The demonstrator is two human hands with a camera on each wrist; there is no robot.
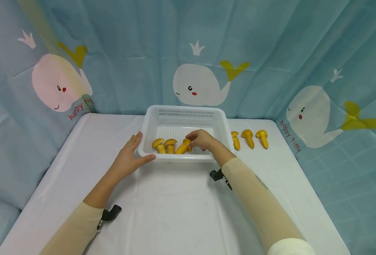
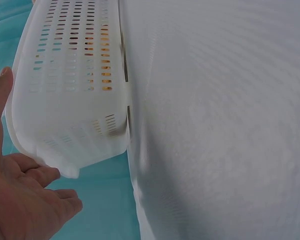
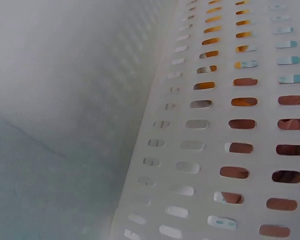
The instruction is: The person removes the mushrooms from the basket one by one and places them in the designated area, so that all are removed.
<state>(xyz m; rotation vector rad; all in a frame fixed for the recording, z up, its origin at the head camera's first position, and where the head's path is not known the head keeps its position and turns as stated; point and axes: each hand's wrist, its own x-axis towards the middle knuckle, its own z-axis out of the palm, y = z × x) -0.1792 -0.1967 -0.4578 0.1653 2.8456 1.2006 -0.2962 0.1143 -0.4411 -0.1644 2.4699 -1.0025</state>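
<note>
Mushrooms, yellow, with rounded caps and paler, tapering stems. Basket group (image 1: 170, 142): at least 3, standing or leaning near the front wall; lower stem ends hidden by it. The mushroom under the fingers (image 1: 181, 148) tilts; whether another lies behind it cannot be told. Table group (image 1: 247, 138): 3 in a row, right of the basket, caps away from the wearer.

Basket (image 1: 188, 157), white plastic, rectangular, slotted walls, perforated floor; located at the far part of the table (image 1: 175, 212), which bears a white cover.

Left hand (image 1: 128, 161): spread wide at the basket's near-left corner, thumb on the rim. Right hand (image 1: 202, 139): inside the basket, fingers bent, pinching the tilted mushroom; hand and forearm cover part of the interior.

Sleeves (image 1: 261, 202), beige, 2. Curtain (image 1: 127, 35), blue, printed with whales.
</note>
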